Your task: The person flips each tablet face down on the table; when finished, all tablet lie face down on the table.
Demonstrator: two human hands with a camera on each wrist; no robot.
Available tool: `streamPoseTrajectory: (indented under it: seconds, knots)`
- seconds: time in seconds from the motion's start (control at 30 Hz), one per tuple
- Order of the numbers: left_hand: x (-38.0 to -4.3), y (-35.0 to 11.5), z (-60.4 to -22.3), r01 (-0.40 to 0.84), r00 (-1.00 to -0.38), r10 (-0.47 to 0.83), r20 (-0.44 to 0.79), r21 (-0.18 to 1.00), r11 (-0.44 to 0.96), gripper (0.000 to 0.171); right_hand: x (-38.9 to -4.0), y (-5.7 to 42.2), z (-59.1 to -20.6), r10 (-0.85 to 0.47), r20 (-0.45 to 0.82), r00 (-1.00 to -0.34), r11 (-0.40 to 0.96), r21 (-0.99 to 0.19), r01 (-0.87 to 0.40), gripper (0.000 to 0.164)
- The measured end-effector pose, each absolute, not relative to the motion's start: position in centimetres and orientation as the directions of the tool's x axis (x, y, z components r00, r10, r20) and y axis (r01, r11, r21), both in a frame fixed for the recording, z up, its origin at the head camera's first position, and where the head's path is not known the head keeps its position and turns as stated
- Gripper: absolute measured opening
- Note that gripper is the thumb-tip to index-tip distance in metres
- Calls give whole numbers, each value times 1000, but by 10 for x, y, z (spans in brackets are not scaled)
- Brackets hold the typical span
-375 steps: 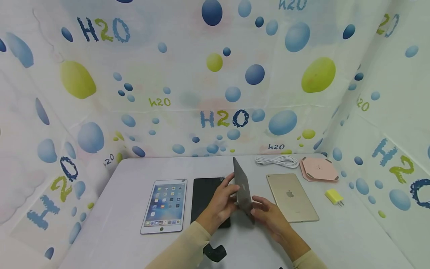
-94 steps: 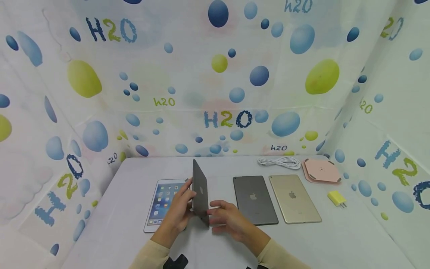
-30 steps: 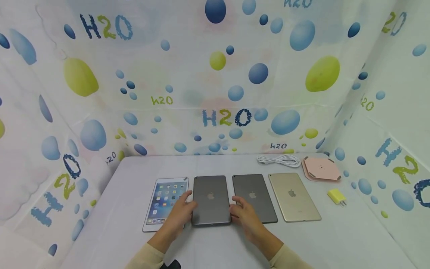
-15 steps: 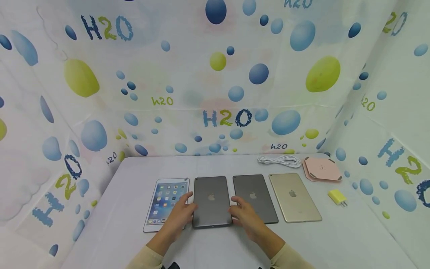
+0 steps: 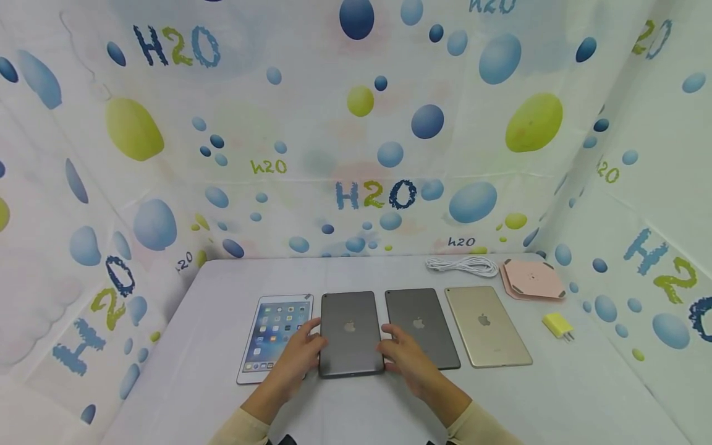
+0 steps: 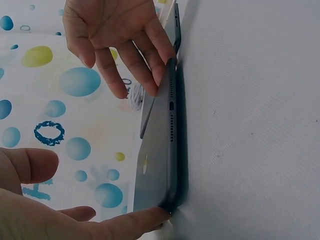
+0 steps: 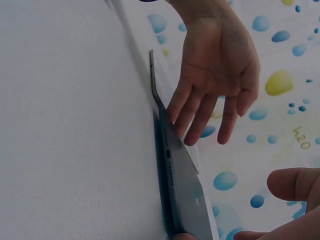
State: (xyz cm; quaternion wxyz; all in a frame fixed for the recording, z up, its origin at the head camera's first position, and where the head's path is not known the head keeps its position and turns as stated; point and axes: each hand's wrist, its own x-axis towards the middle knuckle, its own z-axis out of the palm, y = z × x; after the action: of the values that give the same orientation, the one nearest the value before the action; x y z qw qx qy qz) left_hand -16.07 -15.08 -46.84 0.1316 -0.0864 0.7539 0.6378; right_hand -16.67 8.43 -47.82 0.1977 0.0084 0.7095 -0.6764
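In the head view a dark grey tablet (image 5: 350, 355) lies back up between both hands, at or just above the table. My left hand (image 5: 295, 358) touches its left edge and my right hand (image 5: 408, 358) its right edge. In the left wrist view the fingers reach the tablet's (image 6: 156, 160) sides fairly straight, while the thumbs stand away from it. The right wrist view shows the port edge of the tablet (image 7: 182, 185) too. A second grey tablet (image 5: 425, 334) and a gold tablet (image 5: 489, 337) lie back up to the right.
Left of the hands lies a white tablet (image 5: 283, 321) with its screen lit, partly behind the left hand. A coiled white cable (image 5: 461, 266), a pink plate-like item (image 5: 533, 279) and a yellow charger (image 5: 556, 324) sit at the right. Patterned sheets (image 5: 311, 123) surround the table.
The dark tablet, held on edge about three seconds ago, now lies back up between the hands. Earlier still, another grey tablet was being tilted; it now lies right of centre. The last second shows almost no movement.
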Motion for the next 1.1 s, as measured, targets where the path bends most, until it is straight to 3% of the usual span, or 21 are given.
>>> streamPoseTrajectory:
  seconds: [0.5, 0.73, 0.9, 1.1]
  knots:
    - [-158, -159, -470, -256, -964, 39, -264, 956, 144, 60, -166, 81, -476, -242, -260, -935, 93, -965, 244, 68]
    - [-161, -196, -455, -211, -977, 33, -212, 977, 37, 60, -164, 73, -477, -281, -200, -939, 91, -979, 182, 66]
    - [-163, -240, -441, -231, -971, -65, -231, 973, -18, 59, -163, 59, -476, -377, -195, -905, -6, -977, 213, 66]
    - [-161, -279, -445, -298, -944, -157, -289, 954, 38, 61, -168, 30, -475, -438, -236, -868, -176, -924, 340, 76]
